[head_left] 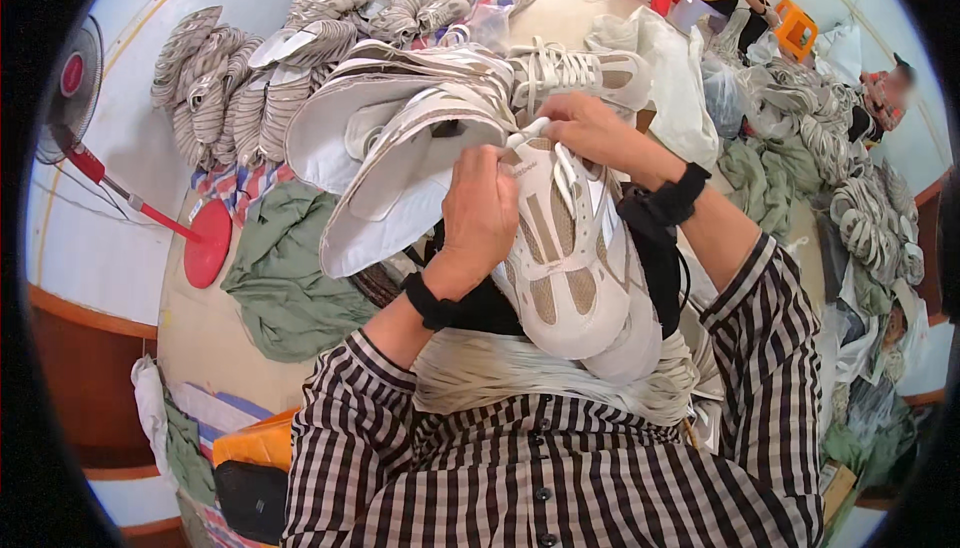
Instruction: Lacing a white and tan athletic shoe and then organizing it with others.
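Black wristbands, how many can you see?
2. One black wristband is just behind the left hand, and another black wristband is just behind the right hand. More could be hidden.

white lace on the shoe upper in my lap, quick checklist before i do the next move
1. Right hand on the white lace: ok, fingers pinch it near the upper's collar end.
2. Left hand beside it: ok, close to the right, though its exact grip is hidden.
3. Shoe upper facing you toe first: ok, toe points toward your body.
4. Lace drawn snug: not ok, a length hangs slack.
5. Every eyelet threaded: cannot tell, hands cover some.
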### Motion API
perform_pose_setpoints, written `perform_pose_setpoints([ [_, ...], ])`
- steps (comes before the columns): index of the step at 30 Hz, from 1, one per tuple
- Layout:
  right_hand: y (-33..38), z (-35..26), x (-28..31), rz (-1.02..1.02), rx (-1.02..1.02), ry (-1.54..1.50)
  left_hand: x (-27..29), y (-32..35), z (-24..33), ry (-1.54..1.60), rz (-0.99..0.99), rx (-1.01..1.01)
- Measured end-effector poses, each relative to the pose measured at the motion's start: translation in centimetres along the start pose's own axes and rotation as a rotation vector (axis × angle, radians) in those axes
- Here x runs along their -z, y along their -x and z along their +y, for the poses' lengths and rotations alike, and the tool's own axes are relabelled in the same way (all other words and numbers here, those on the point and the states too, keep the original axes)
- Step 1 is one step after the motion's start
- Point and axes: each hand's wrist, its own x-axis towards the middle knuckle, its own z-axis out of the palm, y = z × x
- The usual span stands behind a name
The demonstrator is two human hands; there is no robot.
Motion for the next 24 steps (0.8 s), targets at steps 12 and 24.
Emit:
perform_pose_setpoints([
  [12,5.6,-0.5,-0.9,0.198,0.099,-0.382,2.1,-4.6,2.0,-0.033,-0.074,-0.464],
  [24,5.5,-0.6,-0.6,0.209,0.230,-0.172,1.3,-6.1,1.7,-0.147,-0.346,-0.237],
])
